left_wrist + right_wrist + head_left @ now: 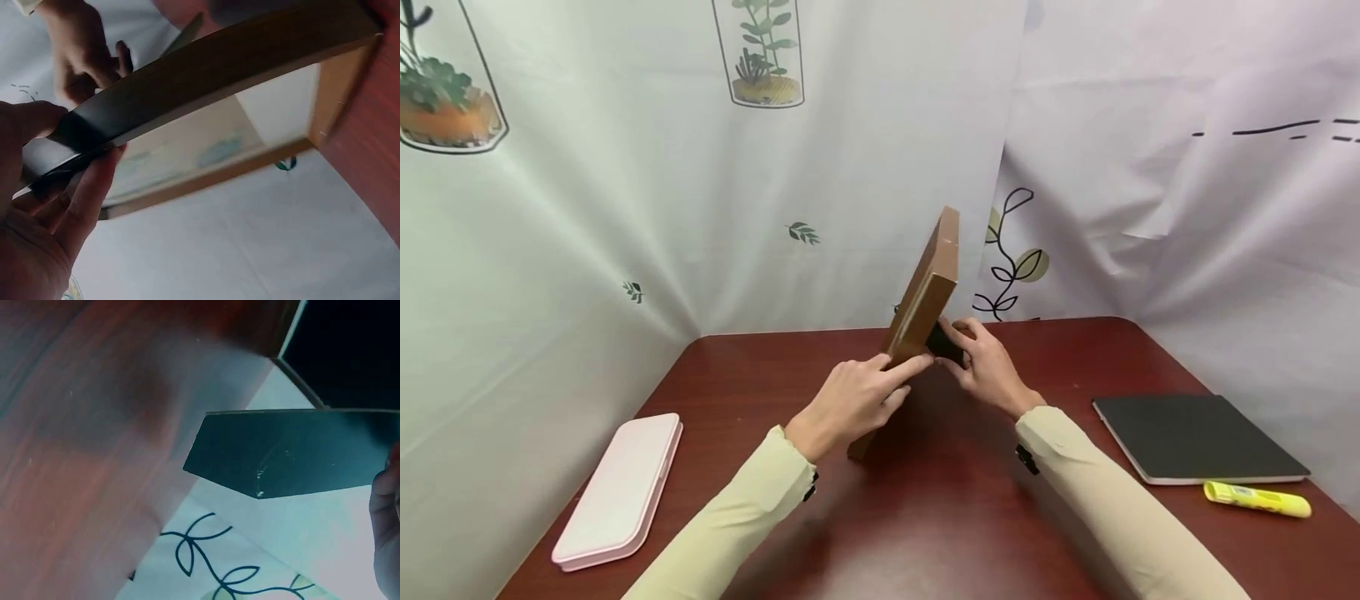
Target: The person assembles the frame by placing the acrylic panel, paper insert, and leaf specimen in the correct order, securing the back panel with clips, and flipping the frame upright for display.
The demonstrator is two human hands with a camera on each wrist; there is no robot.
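A brown wooden picture frame is tilted on the table, its lower end near the tabletop and its glazed face turned left. My left hand grips the near side edge, thumb and fingers on either side of it, as the left wrist view also shows. Behind the frame, my right hand pinches the black stand leg between thumb and fingers. The right wrist view shows that leg swung out from the dark back panel, its tapered end pointing away from the hand.
A pink pencil case lies at the left side of the reddish table. On the right are a black notebook and a yellow tube beside its near edge. White printed curtain hangs around the table.
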